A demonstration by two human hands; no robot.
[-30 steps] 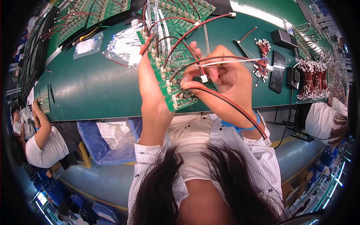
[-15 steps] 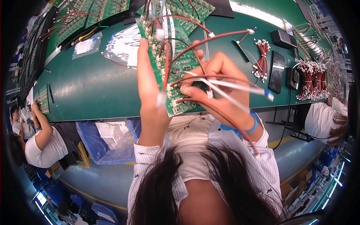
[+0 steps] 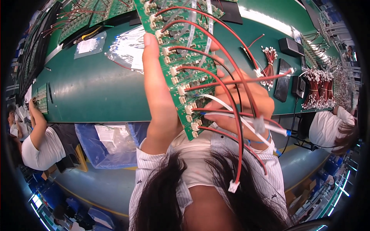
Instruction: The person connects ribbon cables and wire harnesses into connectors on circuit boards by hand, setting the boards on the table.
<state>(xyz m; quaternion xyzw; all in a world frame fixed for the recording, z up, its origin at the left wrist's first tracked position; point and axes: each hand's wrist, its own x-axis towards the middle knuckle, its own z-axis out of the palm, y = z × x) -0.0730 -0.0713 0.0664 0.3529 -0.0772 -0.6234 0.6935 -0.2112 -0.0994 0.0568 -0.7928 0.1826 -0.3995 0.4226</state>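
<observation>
A long green circuit board [image 3: 179,82], lined with cream connectors and small parts, is held tilted above the table. My left hand [image 3: 162,102] grips it, thumb along the left edge and fingertips showing past the right edge. My right hand [image 3: 246,104] is closed at the board's lower right side, its thumb and index finger pinching a white flat cable [image 3: 246,116] with blue ends. Several red-and-black wires [image 3: 227,86] run from the connectors across my right hand; a white plug [image 3: 233,187] hangs at one wire's end. Wires partly cover my right fingers.
On the green table [image 3: 92,92] lie a bag of white cables [image 3: 125,50], a smaller bag [image 3: 90,45], bundled red wires [image 3: 319,90] and a black phone [image 3: 282,79]. Wired boards [image 3: 96,17] stand at the back. A co-worker [image 3: 42,146] sits left, another [image 3: 327,127] right.
The board has come down and nearer to me, and its wires have swung toward the right. Both hands have moved with it; my right hand has turned, fingers still at the lower connectors.
</observation>
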